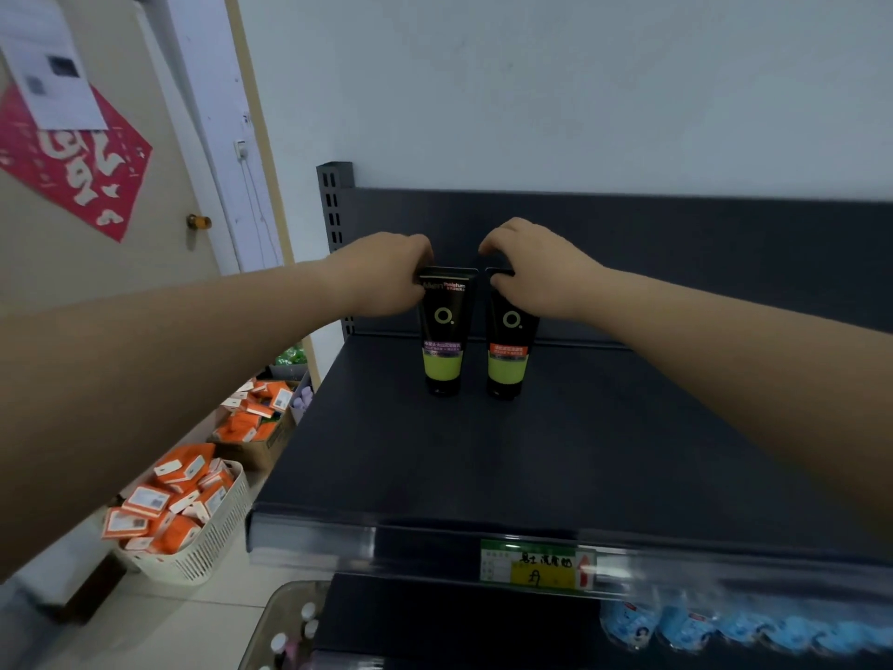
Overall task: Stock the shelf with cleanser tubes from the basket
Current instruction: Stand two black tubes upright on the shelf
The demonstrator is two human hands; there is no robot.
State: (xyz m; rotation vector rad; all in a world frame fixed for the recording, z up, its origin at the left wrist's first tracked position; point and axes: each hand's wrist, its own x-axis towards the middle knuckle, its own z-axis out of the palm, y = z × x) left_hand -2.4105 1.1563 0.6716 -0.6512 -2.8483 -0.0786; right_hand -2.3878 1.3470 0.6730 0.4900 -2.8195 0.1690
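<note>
Two black cleanser tubes with lime-green bands stand cap-down near the back of the dark top shelf. The left tube has a purple label strip; my left hand pinches its flat top end. The right tube has an orange label strip; my right hand grips its top end and covers it. The two tubes stand side by side, a small gap between them. The task's basket of tubes cannot be identified in view.
A white slatted basket of orange boxes sits on the floor at lower left, with a cardboard box of more orange boxes behind it. A price tag hangs on the shelf's front edge. Blue packets fill the shelf below.
</note>
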